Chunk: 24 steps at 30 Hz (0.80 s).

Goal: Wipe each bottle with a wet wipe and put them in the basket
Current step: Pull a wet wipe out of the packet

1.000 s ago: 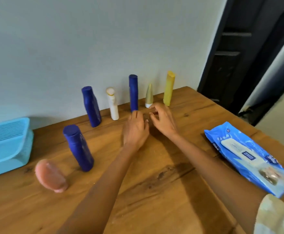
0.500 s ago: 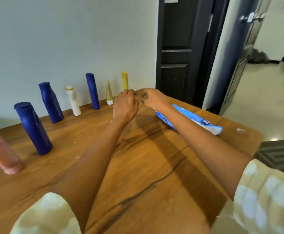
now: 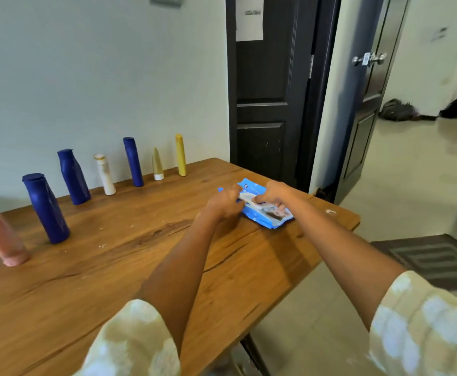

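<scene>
Hands on wipe pack (image 3: pixel 265 213) near surface's (image 3: pixel 140 256) right edge: left hand (image 3: pixel 223 203) curled gripping its end, right hand (image 3: pixel 272 195) pinching the flap. Pin pack, peel slowly. Bottles (image 3: pixel 133 161) unwiped along far edge; basket unseen.

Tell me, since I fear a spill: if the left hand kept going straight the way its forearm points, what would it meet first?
The left hand already grips the wet wipe pack, so that comes first. Beyond it seems only the table's far edge; the bottles stand off to the left, though depth is uncertain.
</scene>
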Tool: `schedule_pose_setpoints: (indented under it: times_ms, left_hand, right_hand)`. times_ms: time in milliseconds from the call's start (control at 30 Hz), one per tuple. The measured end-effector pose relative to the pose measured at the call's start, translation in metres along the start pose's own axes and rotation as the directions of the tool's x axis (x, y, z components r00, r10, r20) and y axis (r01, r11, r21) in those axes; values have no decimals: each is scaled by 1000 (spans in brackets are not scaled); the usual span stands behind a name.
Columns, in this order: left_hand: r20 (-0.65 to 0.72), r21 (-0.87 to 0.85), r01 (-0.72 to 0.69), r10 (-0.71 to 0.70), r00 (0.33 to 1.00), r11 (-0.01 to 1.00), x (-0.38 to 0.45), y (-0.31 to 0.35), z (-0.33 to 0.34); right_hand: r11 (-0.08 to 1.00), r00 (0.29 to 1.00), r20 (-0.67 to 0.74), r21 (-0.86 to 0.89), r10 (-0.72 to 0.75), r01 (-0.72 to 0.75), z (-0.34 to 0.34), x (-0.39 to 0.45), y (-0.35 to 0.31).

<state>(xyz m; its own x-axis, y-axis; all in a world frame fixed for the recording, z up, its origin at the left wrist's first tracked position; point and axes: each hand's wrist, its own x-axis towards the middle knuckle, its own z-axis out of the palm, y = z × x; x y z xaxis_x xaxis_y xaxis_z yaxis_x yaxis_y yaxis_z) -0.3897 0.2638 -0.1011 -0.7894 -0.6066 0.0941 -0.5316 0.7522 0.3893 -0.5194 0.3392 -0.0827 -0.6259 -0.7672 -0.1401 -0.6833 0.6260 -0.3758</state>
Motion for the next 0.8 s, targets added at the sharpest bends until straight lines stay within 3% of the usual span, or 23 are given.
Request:
schedule_pose_setpoints:
  times_ms: [233, 467, 600, 800]
  left_hand:
    - [-95, 105, -4, 15, 995, 994, -11, -17, 2]
    - [-145, -111, 83, -99, 984, 990, -29, -49, 5]
    - [-124, -35, 134, -138, 983, 990, -31, -44, 14]
    - [-40, -59, 194, -197, 980, 979, -26, -40, 16]
  right_hand:
    - [996, 998, 58, 86, -34, 29, 12, 10, -6]
    - [997, 989, 126, 46, -75, 70, 19, 16, -35]
    - [999, 987, 150, 3, -50, 50, 18, 20, -43]
    - [995, 993, 100, -77, -63, 71, 14, 20, -60]
